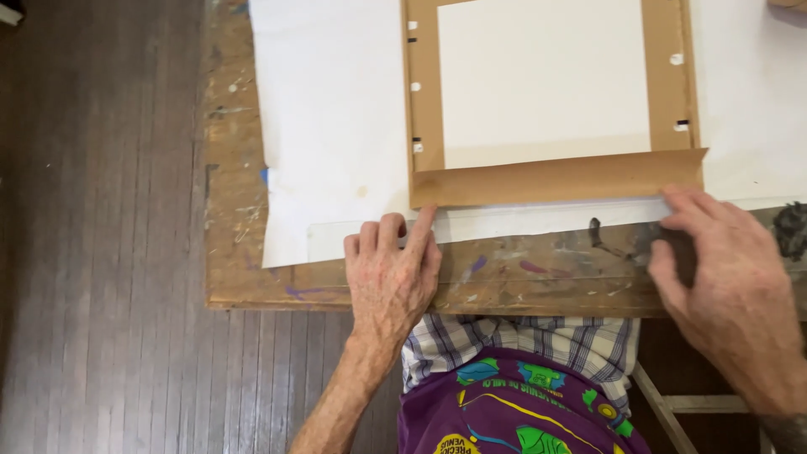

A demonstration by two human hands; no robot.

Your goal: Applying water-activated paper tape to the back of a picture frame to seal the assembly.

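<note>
A brown cardboard frame backing (pixel 555 178) with a white rectangle in its middle lies on a large white sheet of paper (pixel 336 126). Along the frame's near edge runs a clear plastic ruler (pixel 521 220). My left hand (pixel 391 273) presses down on the ruler's left part, index finger pointing at the frame's lower left corner. My right hand (pixel 727 286) rests on the ruler's right end, fingers curled over something small and dark that I cannot make out.
The paper lies on a paint-stained wooden table (pixel 231 252) whose near edge runs just below the hands. Dark wooden floorboards (pixel 101 252) spread to the left. A wooden stool or ladder part (pixel 672 403) shows at lower right.
</note>
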